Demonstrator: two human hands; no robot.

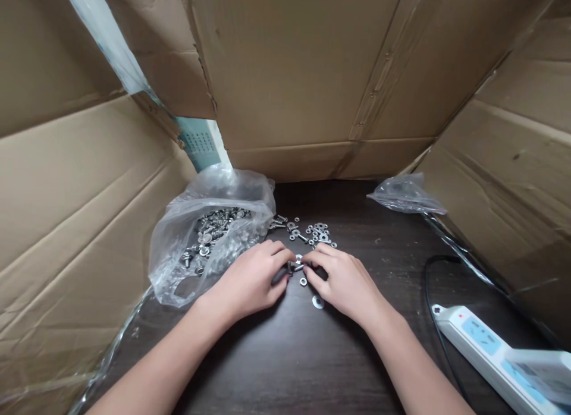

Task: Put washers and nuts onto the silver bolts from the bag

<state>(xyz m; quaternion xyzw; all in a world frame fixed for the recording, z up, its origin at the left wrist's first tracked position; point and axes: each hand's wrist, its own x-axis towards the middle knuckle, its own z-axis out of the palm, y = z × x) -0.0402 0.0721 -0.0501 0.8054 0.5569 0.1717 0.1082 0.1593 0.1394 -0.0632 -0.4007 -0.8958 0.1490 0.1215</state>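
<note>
Near the middle of the dark table, my left hand has its thumb and fingers closed around a small dark piece beside a bolt. Facing it, my right hand pinches at the end of a small metal bolt. A washer lies just behind the fingertips. In front of them are a hex nut and a flat washer. Behind my right hand several nuts and washers lie in a loose group, with a few bolts to their left.
An open plastic bag full of metal fasteners stands at the left. Another plastic bag lies at the back right. A white power strip and black cable occupy the right side. Cardboard walls surround the table.
</note>
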